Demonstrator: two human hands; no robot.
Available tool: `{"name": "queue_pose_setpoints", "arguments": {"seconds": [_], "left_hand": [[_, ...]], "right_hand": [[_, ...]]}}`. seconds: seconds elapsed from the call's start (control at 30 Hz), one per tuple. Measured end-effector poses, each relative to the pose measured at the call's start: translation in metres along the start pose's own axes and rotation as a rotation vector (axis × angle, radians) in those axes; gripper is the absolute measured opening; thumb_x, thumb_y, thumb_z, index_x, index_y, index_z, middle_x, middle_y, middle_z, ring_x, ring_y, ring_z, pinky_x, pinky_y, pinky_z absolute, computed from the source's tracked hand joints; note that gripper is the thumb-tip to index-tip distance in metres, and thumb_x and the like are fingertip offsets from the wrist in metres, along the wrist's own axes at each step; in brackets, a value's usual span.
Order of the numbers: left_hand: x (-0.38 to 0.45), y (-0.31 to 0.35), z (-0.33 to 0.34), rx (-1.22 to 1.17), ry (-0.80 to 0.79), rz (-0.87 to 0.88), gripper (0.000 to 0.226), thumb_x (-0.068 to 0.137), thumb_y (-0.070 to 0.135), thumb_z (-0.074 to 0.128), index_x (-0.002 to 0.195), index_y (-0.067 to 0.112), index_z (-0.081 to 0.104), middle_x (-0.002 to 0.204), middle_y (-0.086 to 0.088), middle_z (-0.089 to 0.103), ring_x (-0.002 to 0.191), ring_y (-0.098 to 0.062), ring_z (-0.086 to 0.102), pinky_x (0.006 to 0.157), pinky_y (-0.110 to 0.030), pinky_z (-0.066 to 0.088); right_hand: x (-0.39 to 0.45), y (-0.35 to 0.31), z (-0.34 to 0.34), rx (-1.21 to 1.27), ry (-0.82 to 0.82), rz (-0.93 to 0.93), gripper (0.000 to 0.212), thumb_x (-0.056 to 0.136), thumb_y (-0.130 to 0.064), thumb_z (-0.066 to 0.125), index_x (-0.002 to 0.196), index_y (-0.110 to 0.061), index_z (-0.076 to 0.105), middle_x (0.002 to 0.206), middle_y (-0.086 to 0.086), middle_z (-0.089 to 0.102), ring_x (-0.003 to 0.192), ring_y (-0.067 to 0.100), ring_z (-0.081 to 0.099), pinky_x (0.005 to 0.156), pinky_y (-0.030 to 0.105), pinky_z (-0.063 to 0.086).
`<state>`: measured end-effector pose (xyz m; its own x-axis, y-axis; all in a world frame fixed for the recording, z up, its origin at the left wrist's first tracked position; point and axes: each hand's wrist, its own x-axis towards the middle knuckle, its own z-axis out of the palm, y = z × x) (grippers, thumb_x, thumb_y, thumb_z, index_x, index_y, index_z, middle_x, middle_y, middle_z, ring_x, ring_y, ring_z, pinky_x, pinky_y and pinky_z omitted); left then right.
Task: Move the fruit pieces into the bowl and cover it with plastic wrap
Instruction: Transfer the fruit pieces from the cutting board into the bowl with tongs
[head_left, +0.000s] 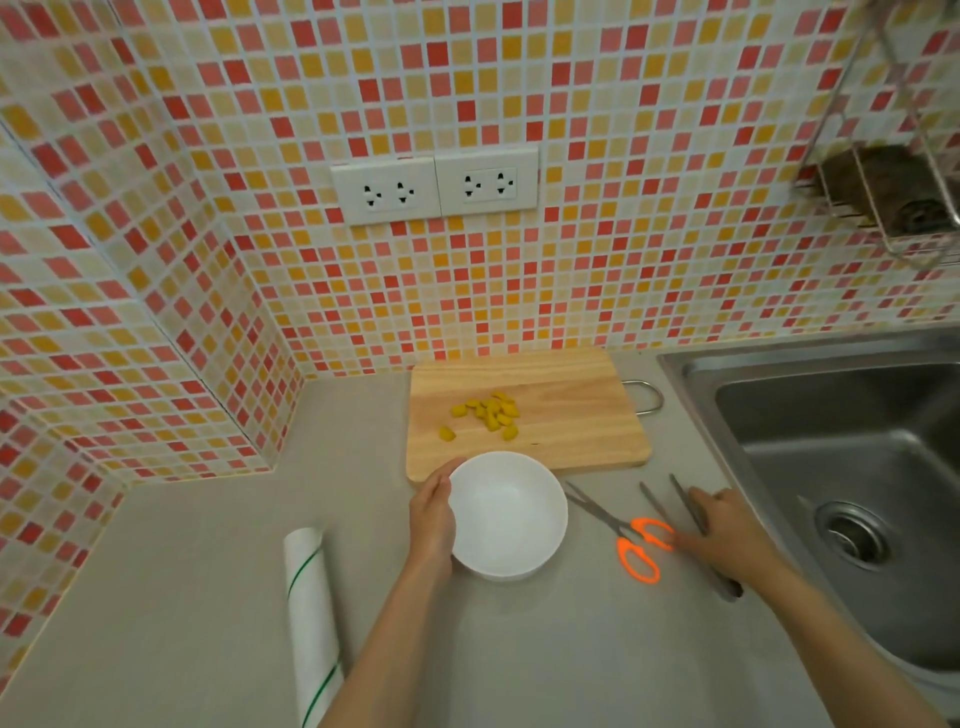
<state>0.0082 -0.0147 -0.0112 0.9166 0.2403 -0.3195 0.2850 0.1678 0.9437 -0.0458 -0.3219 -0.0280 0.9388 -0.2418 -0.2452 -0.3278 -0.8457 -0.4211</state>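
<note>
Counter (519, 649) | scissors (631, 540), tongs (696, 530) beside bowl (506, 514)

Two bare, sleeveless forearms (374, 639)

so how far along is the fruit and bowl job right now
Nothing is done yet: the white bowl is empty and the yellow fruit pieces sit on the cutting board. The left hand steadies the bowl; the right hand rests on the tongs. Moving fruit and wrapping with the roll remain.
</note>
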Motion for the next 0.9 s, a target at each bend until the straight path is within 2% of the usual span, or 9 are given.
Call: {"name": "queue_pose_setpoints", "arguments": {"seconds": [0.1,0.23,0.33,0.43,0.53,0.6,0.67,0.77,0.9], "left_hand": [[0.001,-0.001,-0.002,-0.010,0.001,-0.019,0.030,0.093,0.002,0.039,0.103,0.011,0.066,0.111,-0.010,0.063,0.103,-0.027,0.057,0.091,-0.040,0.045],[0.002,0.001,-0.002,-0.006,-0.002,-0.021,0.030,0.094,0.004,0.039,0.102,0.012,0.067,0.109,-0.008,0.064,0.102,-0.027,0.058,0.091,-0.040,0.046],[0.001,0.003,-0.001,-0.008,-0.003,-0.037,0.032,0.094,0.003,0.038,0.103,0.011,0.067,0.108,-0.007,0.064,0.102,-0.027,0.058,0.091,-0.040,0.046],[0.002,0.003,-0.001,-0.021,0.002,-0.044,0.031,0.095,0.005,0.038,0.105,0.010,0.067,0.106,-0.005,0.065,0.100,-0.026,0.059,0.090,-0.040,0.046],[0.003,0.005,-0.001,-0.026,-0.004,-0.053,0.031,0.095,0.005,0.039,0.105,0.011,0.067,0.099,0.000,0.066,0.090,-0.020,0.061,0.076,-0.032,0.050],[0.003,0.007,-0.001,-0.027,-0.011,-0.054,0.030,0.094,0.005,0.039,0.103,0.012,0.067,0.095,0.005,0.066,0.083,-0.012,0.062,0.066,-0.026,0.049],[0.003,0.006,-0.002,-0.029,-0.016,-0.051,0.030,0.094,0.005,0.040,0.100,0.014,0.067,0.094,0.007,0.067,0.084,-0.011,0.063,0.065,-0.025,0.049],[0.004,0.007,-0.001,-0.035,-0.019,-0.058,0.031,0.094,0.004,0.039,0.100,0.014,0.068,0.100,0.001,0.067,0.096,-0.023,0.062,0.078,-0.032,0.050],[0.004,0.007,-0.002,-0.046,-0.019,-0.077,0.030,0.094,0.004,0.041,0.099,0.014,0.069,0.105,-0.005,0.068,0.100,-0.028,0.061,0.085,-0.040,0.050]], "right_hand": [[0.003,-0.004,0.003,0.054,0.052,0.010,0.037,0.073,-0.027,0.072,0.059,-0.027,0.037,0.067,0.001,0.041,0.069,0.028,0.051,0.052,0.029,0.029],[0.007,-0.004,0.004,0.090,0.141,0.029,0.032,0.073,-0.022,0.073,0.055,-0.022,0.046,0.065,0.005,0.047,0.061,0.022,0.047,0.048,0.027,0.027],[0.013,-0.004,-0.002,0.133,0.174,0.056,0.011,0.072,-0.011,0.075,0.075,-0.004,0.068,0.075,0.019,0.062,0.070,0.033,0.057,0.058,0.034,0.039],[0.021,-0.012,-0.009,0.250,0.270,0.033,0.019,0.073,-0.005,0.074,0.089,0.004,0.070,0.076,0.025,0.066,0.070,0.037,0.060,0.061,0.035,0.044],[0.033,-0.046,-0.015,0.523,0.249,-0.031,0.024,0.082,-0.011,0.068,0.106,-0.008,0.068,0.074,0.012,0.062,0.071,0.026,0.058,0.062,0.019,0.044],[0.043,-0.077,-0.013,0.576,0.188,-0.080,0.033,0.087,-0.022,0.062,0.120,-0.022,0.061,0.079,0.005,0.063,0.075,0.023,0.060,0.068,0.027,0.046],[0.053,-0.108,-0.006,0.488,0.137,-0.219,0.038,0.090,-0.029,0.056,0.128,-0.030,0.054,0.089,0.002,0.067,0.079,0.023,0.062,0.070,0.030,0.047],[0.075,-0.144,0.012,0.153,0.077,-0.351,0.045,0.093,-0.032,0.049,0.137,-0.026,0.045,0.121,0.008,0.063,0.107,0.031,0.059,0.082,0.038,0.047],[0.100,-0.162,0.025,-0.121,0.090,-0.290,0.035,0.093,-0.034,0.046,0.123,-0.018,0.056,0.113,0.013,0.064,0.103,0.034,0.059,0.072,0.037,0.045]]}}
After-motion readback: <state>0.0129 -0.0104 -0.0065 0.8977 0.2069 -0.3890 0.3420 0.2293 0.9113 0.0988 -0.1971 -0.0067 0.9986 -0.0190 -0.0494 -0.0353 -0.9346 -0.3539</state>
